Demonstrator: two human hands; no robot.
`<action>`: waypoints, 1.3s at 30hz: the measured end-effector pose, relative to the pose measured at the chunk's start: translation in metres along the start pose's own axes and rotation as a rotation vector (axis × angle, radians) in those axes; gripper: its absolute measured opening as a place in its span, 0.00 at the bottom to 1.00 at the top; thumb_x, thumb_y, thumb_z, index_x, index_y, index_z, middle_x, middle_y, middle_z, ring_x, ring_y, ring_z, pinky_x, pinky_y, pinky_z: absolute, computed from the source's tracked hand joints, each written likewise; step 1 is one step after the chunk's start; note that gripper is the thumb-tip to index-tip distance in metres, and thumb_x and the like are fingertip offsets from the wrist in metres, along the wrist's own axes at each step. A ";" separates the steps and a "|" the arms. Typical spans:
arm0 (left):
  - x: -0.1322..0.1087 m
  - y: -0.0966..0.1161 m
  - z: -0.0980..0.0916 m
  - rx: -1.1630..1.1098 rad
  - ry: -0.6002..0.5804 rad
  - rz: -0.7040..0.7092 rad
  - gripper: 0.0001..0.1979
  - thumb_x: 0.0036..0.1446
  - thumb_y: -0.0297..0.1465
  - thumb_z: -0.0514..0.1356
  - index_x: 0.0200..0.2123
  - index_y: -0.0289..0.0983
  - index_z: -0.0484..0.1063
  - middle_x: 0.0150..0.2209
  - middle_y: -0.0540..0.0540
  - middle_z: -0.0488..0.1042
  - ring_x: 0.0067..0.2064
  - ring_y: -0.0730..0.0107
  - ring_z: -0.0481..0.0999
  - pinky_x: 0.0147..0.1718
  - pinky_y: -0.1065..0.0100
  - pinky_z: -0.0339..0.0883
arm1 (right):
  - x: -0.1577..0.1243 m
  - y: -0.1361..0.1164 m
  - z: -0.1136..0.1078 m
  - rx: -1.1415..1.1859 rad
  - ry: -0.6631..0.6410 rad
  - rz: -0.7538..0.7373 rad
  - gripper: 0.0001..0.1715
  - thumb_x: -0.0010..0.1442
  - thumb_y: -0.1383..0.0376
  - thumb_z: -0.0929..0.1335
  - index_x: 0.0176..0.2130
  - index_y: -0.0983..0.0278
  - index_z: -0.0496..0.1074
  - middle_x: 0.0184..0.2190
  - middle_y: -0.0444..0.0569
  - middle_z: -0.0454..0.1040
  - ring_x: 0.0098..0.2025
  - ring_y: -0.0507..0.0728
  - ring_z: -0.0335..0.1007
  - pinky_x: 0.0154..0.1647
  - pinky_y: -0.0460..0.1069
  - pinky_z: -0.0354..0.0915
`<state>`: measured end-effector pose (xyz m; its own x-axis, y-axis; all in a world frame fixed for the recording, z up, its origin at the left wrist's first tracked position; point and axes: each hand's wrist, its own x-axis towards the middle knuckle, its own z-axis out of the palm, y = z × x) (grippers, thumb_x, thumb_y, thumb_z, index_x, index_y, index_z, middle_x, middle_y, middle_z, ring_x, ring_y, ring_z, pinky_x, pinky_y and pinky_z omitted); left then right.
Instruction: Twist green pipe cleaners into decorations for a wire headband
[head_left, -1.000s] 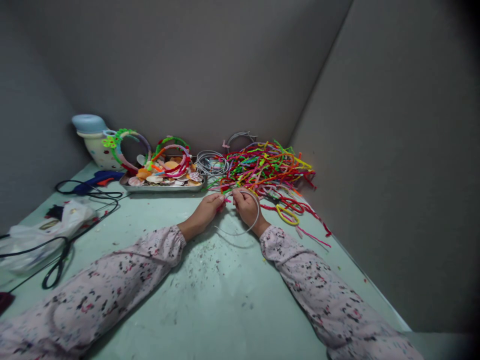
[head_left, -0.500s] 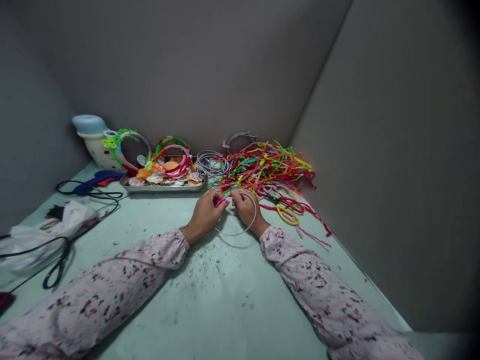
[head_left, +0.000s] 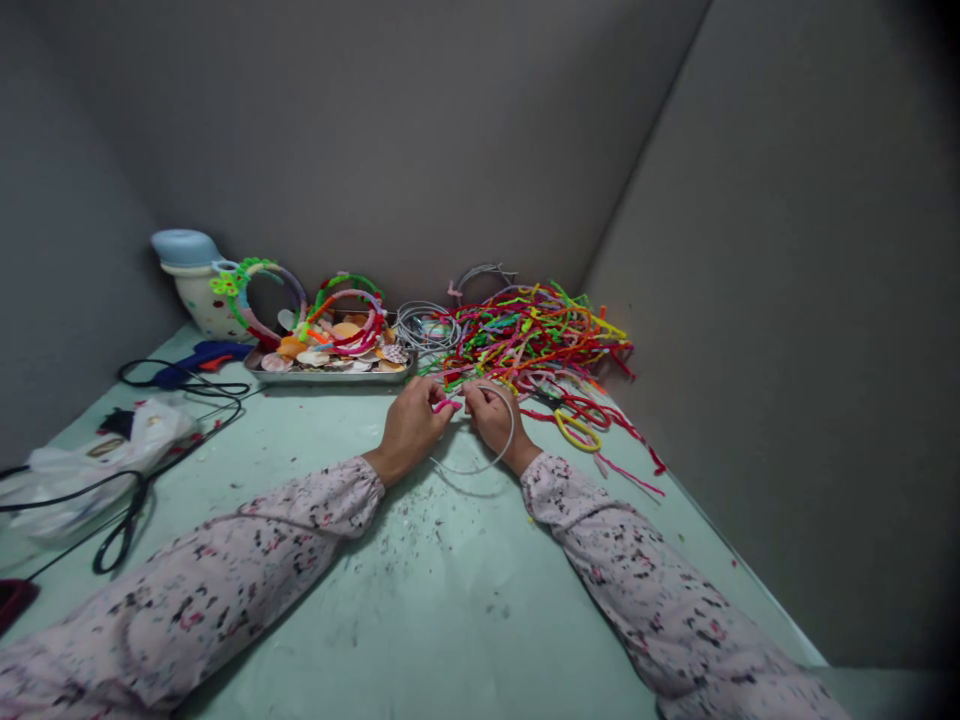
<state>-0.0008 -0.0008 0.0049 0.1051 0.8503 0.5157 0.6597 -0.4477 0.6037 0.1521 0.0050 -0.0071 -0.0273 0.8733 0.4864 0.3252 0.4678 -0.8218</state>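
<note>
Between my hands, over the middle of the table, is a grey wire ring [head_left: 513, 430], its loop hanging down in front of my right hand. My right hand [head_left: 491, 415] is closed on the wire near its top. A short bright pink pipe cleaner [head_left: 448, 405] shows at the fingertips of my left hand [head_left: 414, 418], which pinches it beside the wire. The fingers of both hands nearly meet; exactly how the pipe cleaner sits on the wire is too small to tell.
A tangled heap of coloured pipe cleaners [head_left: 536, 330] lies behind my right hand, near yellow-handled scissors [head_left: 577, 431]. A metal tray [head_left: 330, 377] of shells, wrapped hoops [head_left: 266, 270], a wire coil [head_left: 427, 327], a bottle [head_left: 202, 290], a black cable [head_left: 139, 485] and a plastic bag [head_left: 64, 485] stand about.
Both hands stay in almost the same place with the wire ring and pink pipe cleaner. My left fingers have shifted slightly at the pipe cleaner; the whole view has moved a little.
</note>
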 end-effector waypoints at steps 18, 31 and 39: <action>-0.003 0.003 -0.001 0.024 0.020 0.029 0.06 0.54 0.31 0.60 0.29 0.38 0.64 0.30 0.49 0.67 0.32 0.68 0.66 0.32 0.68 0.58 | 0.001 -0.002 0.000 0.013 0.005 0.008 0.20 0.64 0.52 0.61 0.29 0.62 0.71 0.20 0.42 0.66 0.25 0.52 0.63 0.27 0.46 0.59; -0.002 0.004 -0.002 -0.002 0.027 0.030 0.07 0.57 0.33 0.58 0.28 0.38 0.64 0.29 0.49 0.65 0.33 0.68 0.66 0.32 0.67 0.57 | 0.000 -0.004 -0.001 0.005 -0.003 -0.003 0.21 0.64 0.53 0.61 0.27 0.61 0.68 0.20 0.42 0.65 0.25 0.53 0.63 0.27 0.46 0.59; -0.002 0.004 -0.002 -0.069 0.028 0.015 0.07 0.57 0.33 0.59 0.28 0.37 0.66 0.29 0.50 0.66 0.31 0.69 0.66 0.31 0.68 0.56 | 0.001 -0.001 0.000 0.030 -0.001 -0.002 0.21 0.65 0.53 0.61 0.25 0.61 0.67 0.20 0.42 0.65 0.26 0.52 0.64 0.28 0.46 0.59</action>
<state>0.0001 -0.0052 0.0077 0.0933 0.8358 0.5411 0.6048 -0.4793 0.6360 0.1518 0.0049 -0.0057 -0.0292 0.8726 0.4876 0.2972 0.4733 -0.8293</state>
